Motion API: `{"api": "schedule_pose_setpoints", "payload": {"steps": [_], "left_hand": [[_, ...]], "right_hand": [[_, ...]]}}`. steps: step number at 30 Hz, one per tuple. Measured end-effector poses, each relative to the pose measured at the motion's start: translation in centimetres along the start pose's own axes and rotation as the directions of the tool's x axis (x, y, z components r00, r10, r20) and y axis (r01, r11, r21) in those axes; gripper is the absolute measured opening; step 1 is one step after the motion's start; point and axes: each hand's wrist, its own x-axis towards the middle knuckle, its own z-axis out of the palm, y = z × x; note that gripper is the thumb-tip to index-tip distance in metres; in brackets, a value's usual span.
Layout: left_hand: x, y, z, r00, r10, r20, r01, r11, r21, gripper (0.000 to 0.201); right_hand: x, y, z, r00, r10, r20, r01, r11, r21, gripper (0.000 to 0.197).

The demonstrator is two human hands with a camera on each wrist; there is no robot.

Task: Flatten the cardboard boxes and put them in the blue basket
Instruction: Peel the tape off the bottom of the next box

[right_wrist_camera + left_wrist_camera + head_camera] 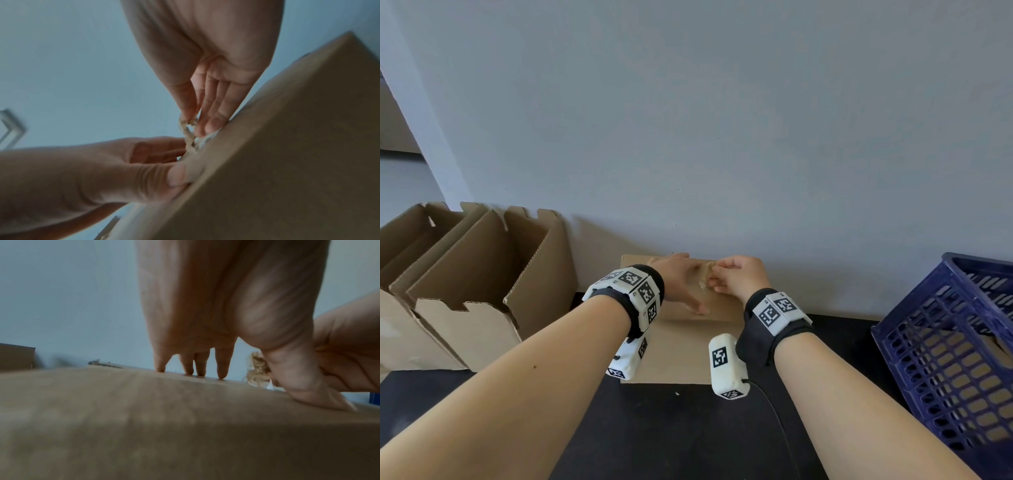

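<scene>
A closed cardboard box point(681, 342) is seen at the centre of the head view, standing on a dark table point(688, 428) and touching the grey wall point(722, 120) behind it. The left hand point(681, 284) is laid on the top of the box with straight fingers — in the left wrist view the fingertips point(221, 369) touch the far edge of the top, and the thumb point(308, 386) is pressed flat on the cardboard. No object is gripped by this hand.

Just beside it, at 3 o'clock, the right hand point(739, 277) is found. A crumpled strip of tape point(190, 138) is pinched between its thumb and fingers point(213, 113), and the strip is lifted from the top of the box while its lower end is attached to the cardboard.

At 9 o'clock from the box, several open boxes point(465, 281) are placed side by side against the wall, flaps up. At 3 o'clock, well apart from the hands, a blue basket point(955, 342) is seen tilted — brown cardboard is visible through its holes.
</scene>
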Motion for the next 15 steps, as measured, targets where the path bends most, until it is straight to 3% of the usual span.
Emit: {"api": "schedule_pose_setpoints", "payload": {"steps": [6,8,12,15], "left_hand": [[0.4,-0.1,-0.1,1.0,-0.029,0.008,0.029,1.0,0.012,0.106],[0.5,-0.3,-0.1,0.999,-0.034,0.016,0.034,0.999,0.009,0.107],[0.2,-0.3,-0.1,1.0,-0.008,0.014,0.009,1.0,-0.009,0.098],[0.0,-0.2,-0.1,1.0,0.02,0.004,-0.019,1.0,-0.018,0.09]], "right_hand": [[0.2,-0.1,-0.9,0.991,-0.084,-0.107,0.062,0.978,-0.199,0.021],[-0.1,-0.6,-0.9,0.991,-0.112,-0.07,0.09,0.96,-0.266,0.025],[-0.9,-1.7,-0.7,0.985,-0.146,0.093,0.171,0.898,-0.405,0.013],[-0.9,-1.5,0.1,0.97,-0.187,0.158,0.244,0.786,-0.568,0.02]]}}
